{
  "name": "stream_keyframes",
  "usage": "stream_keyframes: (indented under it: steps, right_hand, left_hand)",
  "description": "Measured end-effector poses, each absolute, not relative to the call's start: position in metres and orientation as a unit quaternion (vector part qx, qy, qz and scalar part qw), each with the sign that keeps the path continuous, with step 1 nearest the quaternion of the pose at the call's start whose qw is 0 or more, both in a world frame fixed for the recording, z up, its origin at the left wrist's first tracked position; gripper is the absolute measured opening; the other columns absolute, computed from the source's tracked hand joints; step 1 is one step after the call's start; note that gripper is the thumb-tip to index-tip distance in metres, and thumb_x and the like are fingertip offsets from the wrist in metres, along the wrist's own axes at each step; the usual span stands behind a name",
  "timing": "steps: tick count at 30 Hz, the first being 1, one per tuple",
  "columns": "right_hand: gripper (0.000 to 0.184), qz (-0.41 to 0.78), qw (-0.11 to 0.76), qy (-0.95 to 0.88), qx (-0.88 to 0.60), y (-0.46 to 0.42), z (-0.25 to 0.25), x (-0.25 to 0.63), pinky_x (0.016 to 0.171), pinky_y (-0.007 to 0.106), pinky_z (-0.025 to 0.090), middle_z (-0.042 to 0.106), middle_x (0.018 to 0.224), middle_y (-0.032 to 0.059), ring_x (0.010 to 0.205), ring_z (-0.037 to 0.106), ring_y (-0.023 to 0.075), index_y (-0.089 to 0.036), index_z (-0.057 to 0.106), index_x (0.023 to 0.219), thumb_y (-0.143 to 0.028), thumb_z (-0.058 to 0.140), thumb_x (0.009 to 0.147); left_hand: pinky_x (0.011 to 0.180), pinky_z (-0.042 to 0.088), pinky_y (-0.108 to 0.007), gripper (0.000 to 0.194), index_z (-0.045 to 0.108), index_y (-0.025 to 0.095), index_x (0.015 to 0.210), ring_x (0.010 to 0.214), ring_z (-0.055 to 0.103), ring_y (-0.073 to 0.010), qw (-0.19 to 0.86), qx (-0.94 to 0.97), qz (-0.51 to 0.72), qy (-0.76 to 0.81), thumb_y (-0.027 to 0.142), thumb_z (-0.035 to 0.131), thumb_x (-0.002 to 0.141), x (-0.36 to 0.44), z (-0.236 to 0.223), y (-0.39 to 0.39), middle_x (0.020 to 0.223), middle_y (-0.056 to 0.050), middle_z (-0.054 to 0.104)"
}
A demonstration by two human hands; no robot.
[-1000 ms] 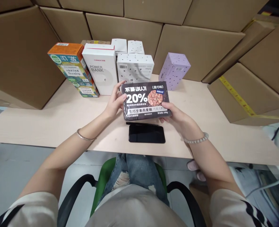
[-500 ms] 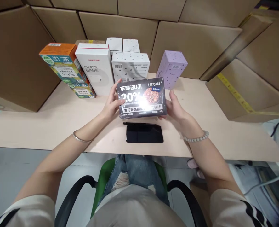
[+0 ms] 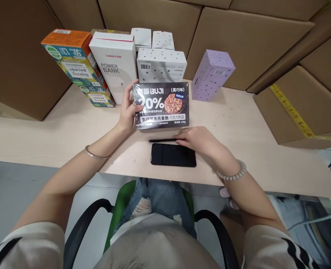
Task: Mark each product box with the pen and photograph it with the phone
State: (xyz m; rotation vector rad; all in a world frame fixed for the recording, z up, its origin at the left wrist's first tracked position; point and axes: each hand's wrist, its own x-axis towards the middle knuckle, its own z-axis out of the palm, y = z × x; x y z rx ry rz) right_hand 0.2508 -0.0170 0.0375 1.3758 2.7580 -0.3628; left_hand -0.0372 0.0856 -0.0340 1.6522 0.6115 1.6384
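My left hand (image 3: 128,110) grips the left end of a black shrink-wrapped snack box (image 3: 162,106), thumb on its front. The box is held up, printed face towards me, showing "20%" and a picture of a round oat crisp. Below it, the fingers of my right hand (image 3: 200,140) close on the right end of a slim black pen (image 3: 162,141); the fingertips partly hide that end. Just in front of the pen, a black smartphone (image 3: 172,156) lies flat on the table, its screen dark, with my right hand over its far right corner.
Behind the snack box stand an orange-topped Binking box (image 3: 76,67), a white power bank box (image 3: 115,63) and several white patterned boxes (image 3: 161,67). A purple box (image 3: 212,76) stands to their right. Large cardboard cartons (image 3: 252,45) wall the table's (image 3: 56,149) back and sides.
My right hand has let go of the snack box's right end and moved down to the pen. The left hand alone keeps the box up. The view has shifted slightly.
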Motion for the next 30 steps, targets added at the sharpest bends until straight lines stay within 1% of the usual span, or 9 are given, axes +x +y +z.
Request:
stream_keyframes:
  steps: [4, 9, 13, 15, 17, 19, 21, 25, 30]
  right_hand:
    - [0.018, 0.012, 0.044, 0.900, 0.434, -0.028, 0.042, 0.240, 0.057, 0.035, 0.033, 0.082, 0.095, 0.0093, 0.083, 0.074, 0.0250, -0.017, 0.077, 0.097, -0.019, 0.058, 0.097]
    - [0.010, 0.073, -0.072, 0.892, 0.441, -0.033, 0.048, 0.246, 0.053, 0.035, 0.023, 0.071, 0.070, 0.0035, 0.061, 0.061, 0.0193, -0.022, 0.064, 0.084, -0.015, 0.056, 0.085]
    - [0.010, 0.026, -0.273, 0.861, 0.429, -0.033, 0.044, 0.257, 0.053, 0.034, 0.032, 0.062, 0.064, 0.0001, 0.055, 0.054, 0.0165, -0.026, 0.055, 0.080, -0.023, 0.055, 0.089]
    - [0.007, -0.049, -0.392, 0.830, 0.393, -0.033, 0.040, 0.260, 0.054, 0.033, 0.040, 0.063, 0.070, -0.0011, 0.055, 0.054, 0.0153, -0.027, 0.056, 0.088, -0.032, 0.055, 0.094]
    - [0.012, -0.153, -0.459, 0.798, 0.360, -0.033, 0.035, 0.259, 0.059, 0.032, 0.049, 0.068, 0.082, -0.0005, 0.060, 0.060, 0.0149, -0.029, 0.058, 0.100, -0.041, 0.054, 0.099]
    - [0.018, -0.236, -0.461, 0.777, 0.359, -0.032, 0.032, 0.254, 0.066, 0.033, 0.055, 0.071, 0.091, 0.0007, 0.070, 0.068, 0.0155, -0.029, 0.060, 0.103, -0.045, 0.053, 0.103]
    - [0.022, -0.265, -0.439, 0.772, 0.376, -0.030, 0.029, 0.249, 0.068, 0.033, 0.057, 0.072, 0.088, 0.0008, 0.073, 0.069, 0.0160, -0.027, 0.062, 0.097, -0.048, 0.056, 0.103]
    - [0.027, -0.263, -0.433, 0.761, 0.405, -0.025, 0.029, 0.243, 0.065, 0.032, 0.054, 0.068, 0.077, -0.0014, 0.064, 0.065, 0.0144, -0.027, 0.061, 0.091, -0.051, 0.059, 0.102]
    - [0.028, -0.274, -0.431, 0.752, 0.416, -0.025, 0.033, 0.244, 0.058, 0.030, 0.051, 0.066, 0.070, -0.0025, 0.054, 0.061, 0.0136, -0.027, 0.057, 0.086, -0.049, 0.056, 0.103]
  left_hand:
    - [0.085, 0.062, -0.042, 0.089, 0.050, 0.043, 0.145, 0.106, 0.071, -0.0288, 0.340, 0.652, 0.630, 0.249, 0.074, 0.081, 0.068, -0.034, -0.034, 0.083, 0.122, -0.003, 0.065]
    - [0.087, 0.062, -0.043, 0.088, 0.049, 0.044, 0.145, 0.106, 0.071, -0.0289, 0.351, 0.657, 0.620, 0.245, 0.070, 0.084, 0.068, -0.036, -0.033, 0.082, 0.122, -0.002, 0.066]
    - [0.100, 0.060, -0.050, 0.092, 0.049, 0.045, 0.145, 0.117, 0.067, -0.0318, 0.382, 0.667, 0.590, 0.247, 0.064, 0.089, 0.065, -0.034, -0.029, 0.077, 0.131, -0.002, 0.065]
    - [0.104, 0.059, -0.053, 0.093, 0.050, 0.044, 0.145, 0.122, 0.064, -0.0333, 0.393, 0.673, 0.574, 0.250, 0.063, 0.091, 0.063, -0.029, -0.027, 0.071, 0.133, -0.002, 0.064]
    - [0.103, 0.060, -0.054, 0.095, 0.051, 0.043, 0.145, 0.123, 0.064, -0.0341, 0.403, 0.679, 0.560, 0.250, 0.063, 0.092, 0.062, -0.024, -0.025, 0.065, 0.131, -0.003, 0.064]
    - [0.099, 0.062, -0.052, 0.096, 0.051, 0.041, 0.146, 0.122, 0.065, -0.0341, 0.408, 0.689, 0.546, 0.248, 0.065, 0.092, 0.063, -0.019, -0.023, 0.060, 0.131, -0.004, 0.064]
    - [0.095, 0.064, -0.051, 0.095, 0.050, 0.041, 0.147, 0.123, 0.065, -0.0340, 0.409, 0.697, 0.536, 0.243, 0.066, 0.091, 0.064, -0.016, -0.022, 0.056, 0.135, -0.004, 0.062]
    - [0.096, 0.065, -0.050, 0.093, 0.049, 0.043, 0.146, 0.130, 0.061, -0.0350, 0.421, 0.702, 0.525, 0.234, 0.060, 0.093, 0.066, -0.014, -0.019, 0.051, 0.147, -0.003, 0.056]
    - [0.107, 0.059, -0.056, 0.093, 0.055, 0.040, 0.141, 0.138, 0.054, -0.0395, 0.436, 0.674, 0.541, 0.251, 0.058, 0.097, 0.060, -0.013, -0.015, 0.046, 0.149, -0.003, 0.053]
